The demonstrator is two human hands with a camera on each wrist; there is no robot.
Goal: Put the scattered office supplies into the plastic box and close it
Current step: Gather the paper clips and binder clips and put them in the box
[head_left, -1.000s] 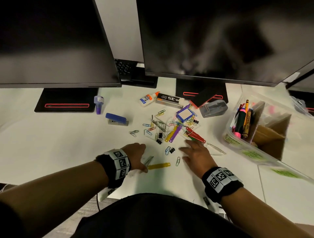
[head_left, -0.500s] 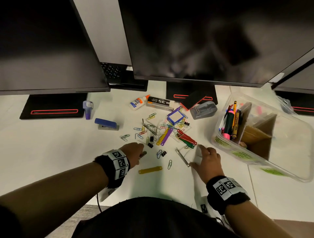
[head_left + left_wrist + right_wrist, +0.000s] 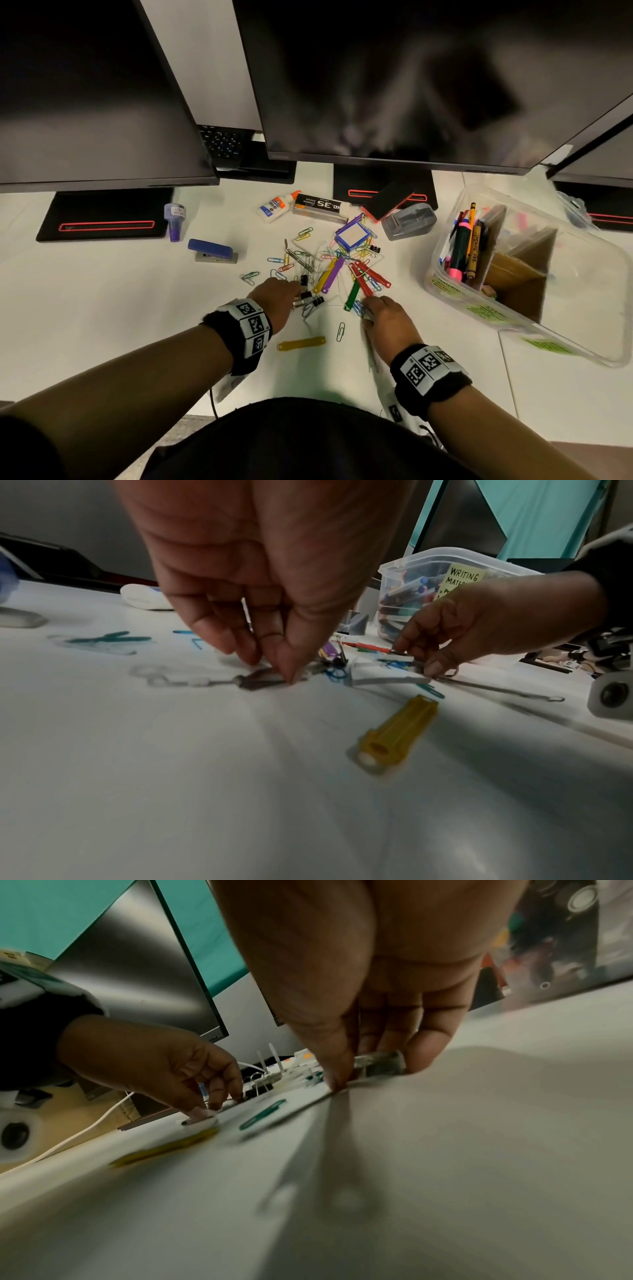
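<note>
Both hands moved forward into clip pile mid-bench since earlier frame; left hand [image 3: 278,298] grip pinching binder clip [image 3: 260,680], right hand [image 3: 385,317] pinching blue paper clips [image 3: 358,307]; plastic box [image 3: 582,342] open right; better gathering several per pinch, lifting cleanly.

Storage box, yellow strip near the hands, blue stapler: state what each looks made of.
Storage box: clear plastic; contents show through its walls.
Yellow strip: translucent plastic, probably; light passes through it in the left wrist view.
Blue stapler: matte blue plastic top, grey base, possibly metal.
</note>
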